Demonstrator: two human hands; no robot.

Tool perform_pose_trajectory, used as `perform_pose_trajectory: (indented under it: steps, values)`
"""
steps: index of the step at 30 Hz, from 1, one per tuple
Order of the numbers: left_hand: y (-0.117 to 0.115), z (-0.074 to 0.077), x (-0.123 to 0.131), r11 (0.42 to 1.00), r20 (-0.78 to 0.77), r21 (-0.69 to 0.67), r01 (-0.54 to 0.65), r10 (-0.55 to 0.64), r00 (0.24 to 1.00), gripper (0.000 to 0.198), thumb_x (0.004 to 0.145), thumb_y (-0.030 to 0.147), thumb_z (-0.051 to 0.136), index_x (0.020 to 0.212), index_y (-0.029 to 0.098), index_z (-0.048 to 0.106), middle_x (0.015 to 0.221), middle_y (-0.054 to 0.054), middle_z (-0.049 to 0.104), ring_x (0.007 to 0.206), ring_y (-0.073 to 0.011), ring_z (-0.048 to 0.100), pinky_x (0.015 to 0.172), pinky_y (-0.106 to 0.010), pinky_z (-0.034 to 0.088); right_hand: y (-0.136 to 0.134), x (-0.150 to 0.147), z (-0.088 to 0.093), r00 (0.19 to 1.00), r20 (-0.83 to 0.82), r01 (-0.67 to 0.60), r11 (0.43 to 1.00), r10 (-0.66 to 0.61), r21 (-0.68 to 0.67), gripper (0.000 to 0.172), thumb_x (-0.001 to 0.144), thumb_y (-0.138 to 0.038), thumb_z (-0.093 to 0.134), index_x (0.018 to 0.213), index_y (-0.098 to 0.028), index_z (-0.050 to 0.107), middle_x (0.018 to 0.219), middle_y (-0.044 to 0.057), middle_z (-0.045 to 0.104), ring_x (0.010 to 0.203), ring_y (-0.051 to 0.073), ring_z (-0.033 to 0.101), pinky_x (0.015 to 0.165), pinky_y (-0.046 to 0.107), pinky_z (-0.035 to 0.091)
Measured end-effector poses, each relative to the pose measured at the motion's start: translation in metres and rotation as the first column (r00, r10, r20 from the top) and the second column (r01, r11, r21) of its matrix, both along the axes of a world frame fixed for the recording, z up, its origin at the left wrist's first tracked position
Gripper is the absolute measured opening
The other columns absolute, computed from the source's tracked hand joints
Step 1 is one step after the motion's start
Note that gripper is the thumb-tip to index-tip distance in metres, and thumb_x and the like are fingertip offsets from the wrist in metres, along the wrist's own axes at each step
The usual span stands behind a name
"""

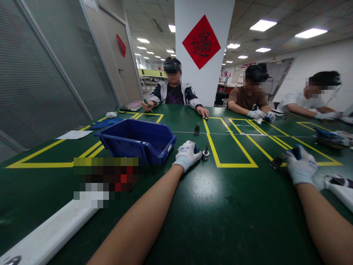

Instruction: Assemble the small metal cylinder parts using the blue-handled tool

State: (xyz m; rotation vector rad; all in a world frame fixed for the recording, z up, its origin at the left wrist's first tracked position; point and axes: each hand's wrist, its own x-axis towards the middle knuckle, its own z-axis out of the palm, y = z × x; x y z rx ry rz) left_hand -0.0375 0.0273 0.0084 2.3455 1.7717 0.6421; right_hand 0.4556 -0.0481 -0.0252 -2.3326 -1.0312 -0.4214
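My right hand (pixel 302 164), in a white glove with a blue palm, is closed on a black drill chuck (pixel 278 161), which lies tilted low at the table surface. My left hand (pixel 188 154), gloved the same way, rests on the table with its fingers curled. What lies inside those fingers, if anything, is hidden. Just right of its fingertips stands a silver metal part (pixel 205 153) with a round base and a thin dark stem pointing up. Farther back, another black chuck (pixel 196 128) stands upright on the green table (pixel 209 206).
A blue plastic bin (pixel 135 138) with small dark pieces inside is left of my left hand. Yellow tape (pixel 237 165) marks rectangles. A white bar (pixel 52 230) runs along the front left. Three people sit across; one holds a screwdriver (pixel 148 105). Blue gloves (pixel 106 123) lie behind the bin.
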Motion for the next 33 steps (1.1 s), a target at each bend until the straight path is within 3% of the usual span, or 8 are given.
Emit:
perform_pose_trajectory:
  steps: [5,13,17,24,33]
  values:
    - [0.001,-0.002,-0.001,1.0,-0.008,0.014,0.01,-0.01,1.0,0.042,0.075,0.059,0.05,0.094,0.022,0.056,0.106,-0.007,0.054,0.099,-0.025,0.054,0.081,-0.034,0.043,0.004,0.011,-0.004,0.99,-0.116,0.054,0.983,-0.076,-0.178,0.064,0.074,-0.061,0.05,0.123,-0.021,0.056,0.114,0.014,0.061,0.101,0.033,0.057,0.082,0.038,0.044]
    - [0.003,-0.004,-0.002,1.0,-0.009,0.023,0.018,-0.017,1.0,0.044,0.075,0.061,0.049,0.095,0.023,0.056,0.108,-0.007,0.054,0.1,-0.0255,0.054,0.081,-0.034,0.043,0.008,0.01,-0.005,0.991,-0.091,0.083,0.977,-0.102,-0.197,0.062,0.083,-0.06,0.035,0.127,-0.02,0.052,0.121,0.016,0.058,0.108,0.033,0.055,0.088,0.039,0.042]
    - [0.002,-0.002,-0.001,1.0,-0.006,0.017,0.02,-0.02,1.0,0.042,0.075,0.06,0.049,0.093,0.022,0.056,0.106,-0.007,0.054,0.1,-0.0254,0.053,0.081,-0.034,0.043,0.009,0.007,-0.004,0.996,-0.064,0.051,0.97,-0.068,-0.236,0.057,0.086,-0.052,0.034,0.134,-0.024,0.044,0.123,0.018,0.055,0.105,0.035,0.056,0.084,0.043,0.043]
    - [-0.001,0.0,0.0,1.0,-0.013,-0.003,-0.002,0.001,1.0,0.041,0.076,0.059,0.05,0.095,0.023,0.055,0.108,-0.007,0.054,0.102,-0.0249,0.053,0.083,-0.033,0.042,0.006,0.0,-0.001,1.0,-0.019,0.02,0.972,-0.025,-0.233,0.059,0.087,-0.052,0.029,0.138,-0.023,0.038,0.126,0.018,0.053,0.107,0.034,0.054,0.086,0.044,0.043]
    - [0.001,-0.002,-0.001,1.0,-0.008,0.02,0.024,-0.023,1.0,0.04,0.076,0.059,0.05,0.092,0.023,0.056,0.106,-0.007,0.054,0.1,-0.025,0.053,0.08,-0.034,0.044,0.007,-0.008,0.004,0.99,-0.135,0.009,0.99,-0.028,-0.14,0.055,0.085,-0.051,0.039,0.131,-0.022,0.049,0.129,0.012,0.053,0.115,0.032,0.05,0.097,0.039,0.037]
